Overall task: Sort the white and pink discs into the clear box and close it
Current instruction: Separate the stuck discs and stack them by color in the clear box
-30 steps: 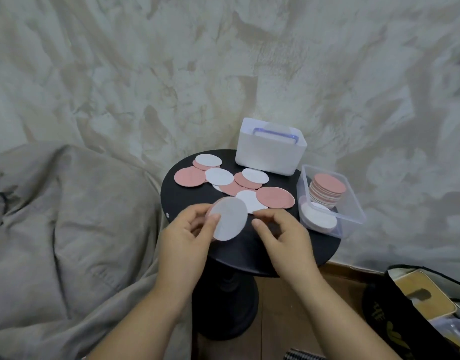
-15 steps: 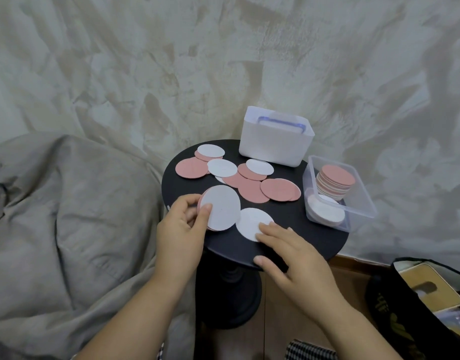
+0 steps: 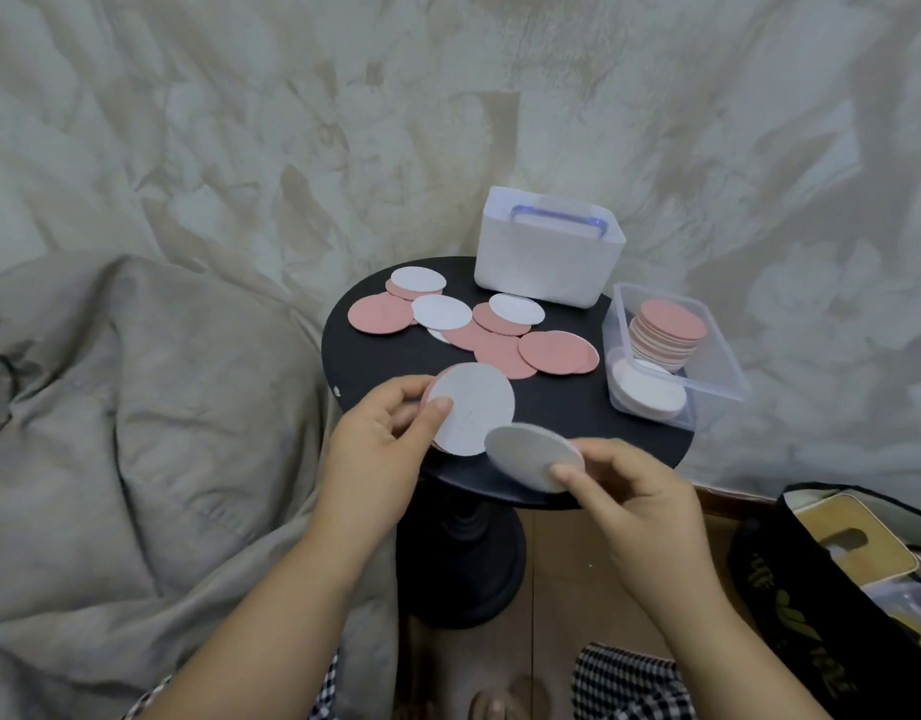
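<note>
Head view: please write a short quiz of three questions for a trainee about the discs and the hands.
1. True or false: the clear box holds a pink stack and a white stack.
2. What does the right hand hold?
3. The left hand holds: A) a small stack, white on top B) nothing C) the white tub

Key: 1 true; 2 a white disc, lifted off the black table; 3 A.

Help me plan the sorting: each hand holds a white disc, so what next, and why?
Probably lay the right hand's white disc onto the left hand's stack; they already overlap, and the clear box keeps whites piled together.
</note>
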### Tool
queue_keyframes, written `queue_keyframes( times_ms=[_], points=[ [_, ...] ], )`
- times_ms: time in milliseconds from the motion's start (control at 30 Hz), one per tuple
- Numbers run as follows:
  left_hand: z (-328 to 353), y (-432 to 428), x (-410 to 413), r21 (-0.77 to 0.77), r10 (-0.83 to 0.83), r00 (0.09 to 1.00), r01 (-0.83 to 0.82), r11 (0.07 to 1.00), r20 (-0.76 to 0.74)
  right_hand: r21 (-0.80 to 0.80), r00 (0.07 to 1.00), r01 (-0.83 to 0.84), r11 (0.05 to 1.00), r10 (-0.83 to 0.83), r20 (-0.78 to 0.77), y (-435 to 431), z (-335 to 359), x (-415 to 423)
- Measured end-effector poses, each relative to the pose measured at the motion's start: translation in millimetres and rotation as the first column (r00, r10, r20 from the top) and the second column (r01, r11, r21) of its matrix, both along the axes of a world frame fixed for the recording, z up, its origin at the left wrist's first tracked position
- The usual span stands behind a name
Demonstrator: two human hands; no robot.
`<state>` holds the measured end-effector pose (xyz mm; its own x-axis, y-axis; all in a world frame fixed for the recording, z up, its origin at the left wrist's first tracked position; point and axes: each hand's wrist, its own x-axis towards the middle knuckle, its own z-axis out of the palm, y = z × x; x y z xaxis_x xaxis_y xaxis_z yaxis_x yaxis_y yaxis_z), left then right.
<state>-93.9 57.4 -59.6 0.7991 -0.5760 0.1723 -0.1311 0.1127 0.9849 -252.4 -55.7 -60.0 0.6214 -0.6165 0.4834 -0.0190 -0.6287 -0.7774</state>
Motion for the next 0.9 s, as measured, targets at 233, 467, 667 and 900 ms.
queue_keyframes(
  times_ms=[233,467,667,900],
  points=[
    [11.2,-1.9,-27.0,-0.082,-0.269,0.963,0.266,0.960,-0.028,0.344,0.991,0.027,0.938,-0.069,0.111,0.7,1.5,13.1],
    [12.1,-17.4,-34.5,0.001,-0.181,0.955,0.186,0.983,0.236,0.348,0.975,0.063,0.935,-0.132,0.178,-7.0,6.2,8.9],
    [-9.0,-28.8,-36.2,0.068,-0.036,0.823,-0.003,0.998,0.567,0.052,0.982,0.166,0.985,-0.170,0.076,-11.9,-6.7,11.3],
    [-15.8,-27.9,-37.0,0.012,0.055,0.763,-0.082,0.997,0.644,-0.250,0.983,0.177,0.952,-0.162,0.082,-5.7,-22.8,16.0]
  ],
)
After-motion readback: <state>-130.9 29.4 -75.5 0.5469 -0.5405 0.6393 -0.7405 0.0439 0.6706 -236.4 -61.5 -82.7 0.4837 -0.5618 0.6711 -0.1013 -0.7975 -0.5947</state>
